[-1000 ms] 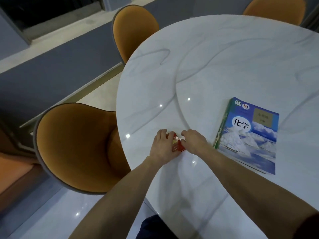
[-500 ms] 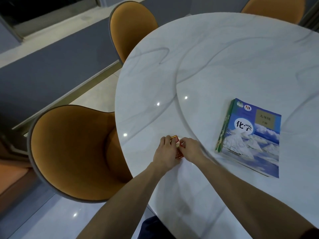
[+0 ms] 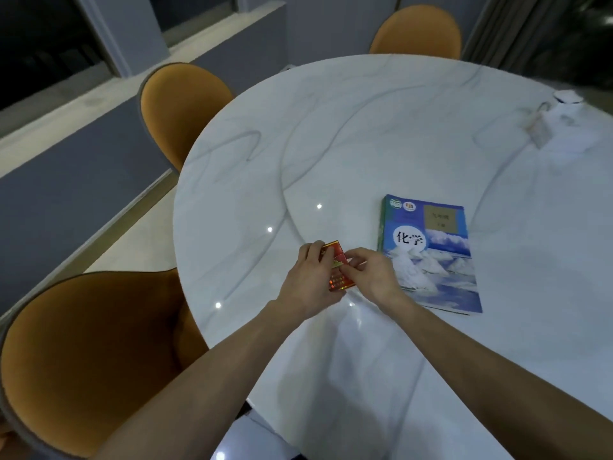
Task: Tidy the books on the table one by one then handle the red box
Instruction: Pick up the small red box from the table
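A small red box (image 3: 336, 270) with gold print is held just above the white marble table (image 3: 365, 134), near its front left edge. My left hand (image 3: 310, 287) wraps around the box's left side from behind. My right hand (image 3: 371, 275) pinches the box's right edge with fingertips. Both hands cover much of the box. A stack of books (image 3: 429, 255) lies flat to the right of my hands, with a blue chemistry book showing snowy mountains on top and a green spine beneath it.
Three orange chairs surround the table: one at front left (image 3: 89, 363), one at left rear (image 3: 180, 107), one at the far side (image 3: 416, 33). White objects and a small card (image 3: 557, 124) sit at the table's far right. A raised round centre plate (image 3: 398, 104) fills the table's middle.
Both hands have lifted and tilted the red box so more of its face shows. The view has swung up and right, revealing the far chair and the white objects.
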A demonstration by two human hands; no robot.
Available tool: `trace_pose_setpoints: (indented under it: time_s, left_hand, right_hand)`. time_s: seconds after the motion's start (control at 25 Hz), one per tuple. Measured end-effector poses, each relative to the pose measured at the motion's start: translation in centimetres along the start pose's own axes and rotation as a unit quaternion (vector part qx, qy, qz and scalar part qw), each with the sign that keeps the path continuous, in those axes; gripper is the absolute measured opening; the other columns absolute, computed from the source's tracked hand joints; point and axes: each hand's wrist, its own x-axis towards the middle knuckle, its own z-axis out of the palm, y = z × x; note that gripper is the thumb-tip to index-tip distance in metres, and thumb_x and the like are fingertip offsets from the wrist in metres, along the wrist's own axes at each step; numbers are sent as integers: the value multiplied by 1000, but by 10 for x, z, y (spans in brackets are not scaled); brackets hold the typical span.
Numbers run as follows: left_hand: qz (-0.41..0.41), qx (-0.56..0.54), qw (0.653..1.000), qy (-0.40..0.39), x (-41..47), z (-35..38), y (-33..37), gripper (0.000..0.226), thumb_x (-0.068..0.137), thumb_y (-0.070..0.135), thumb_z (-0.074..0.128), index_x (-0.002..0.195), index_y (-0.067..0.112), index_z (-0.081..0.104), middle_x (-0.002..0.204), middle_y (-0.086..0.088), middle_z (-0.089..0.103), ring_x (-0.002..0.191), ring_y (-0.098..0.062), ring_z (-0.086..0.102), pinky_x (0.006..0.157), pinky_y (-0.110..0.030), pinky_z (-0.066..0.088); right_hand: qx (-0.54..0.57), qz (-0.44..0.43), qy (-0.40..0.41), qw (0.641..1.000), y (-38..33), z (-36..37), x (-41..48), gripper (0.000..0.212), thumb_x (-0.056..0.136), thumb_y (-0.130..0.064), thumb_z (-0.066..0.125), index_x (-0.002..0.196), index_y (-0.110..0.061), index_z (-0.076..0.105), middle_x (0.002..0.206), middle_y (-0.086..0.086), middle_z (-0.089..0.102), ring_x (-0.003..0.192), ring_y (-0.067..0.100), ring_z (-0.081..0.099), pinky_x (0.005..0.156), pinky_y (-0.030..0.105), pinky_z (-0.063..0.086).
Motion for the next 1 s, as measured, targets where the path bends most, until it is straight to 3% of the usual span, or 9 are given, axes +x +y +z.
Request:
trace_pose_setpoints:
  time_s: [0.12,0.24,0.36,0.52,0.64,0.8,1.0]
  left_hand:
    - [55,1,998,-5,18,-12,29,78,78,40,69,142,11,35,145,-6,33,137,-23,26,98,-36,49]
    - [111,-1,994,-17,36,-15,66,81,78,42,69,143,12,32,146,-6,32,138,-22,25,100,-37,48]
    - [160,-4,987,-30,49,-10,109,82,78,42,69,145,16,30,146,-4,32,138,-20,24,101,-36,45]
    - [216,-8,976,-38,56,8,164,82,77,45,69,144,16,32,146,-5,34,137,-22,27,108,-37,42]
    - [252,0,966,-60,56,26,200,82,77,45,69,143,13,33,145,-6,33,137,-23,26,111,-39,38]
    - [289,7,954,-80,56,53,248,81,79,45,68,144,13,32,146,-7,33,137,-24,27,110,-35,35]
    - [306,23,943,-126,55,101,316,80,79,45,67,144,14,31,147,-5,31,139,-22,23,103,-37,45]
  right_hand:
    - [37,24,45,998,-1,-36,-7,24,84,-12,68,108,-8,68,83,6,64,78,20,63,78,28,54]
    - [73,54,110,990,8,-75,-19,23,84,-11,68,107,-10,68,84,5,63,78,20,63,66,13,51]
    - [80,74,161,981,22,-114,-35,24,84,-12,68,108,-9,69,84,5,62,79,20,61,64,15,46]
    - [85,102,212,968,48,-158,-60,24,85,-14,68,109,-9,69,90,3,63,81,20,63,76,24,51]
    - [96,126,242,957,75,-183,-79,24,86,-13,67,109,-9,68,91,4,62,81,20,62,67,18,47]
    - [99,156,267,946,116,-214,-101,24,85,-13,67,109,-10,68,92,4,63,86,21,63,73,25,45]
    - [118,189,279,934,180,-258,-122,24,85,-11,66,108,-7,68,92,5,63,83,21,60,72,27,46]
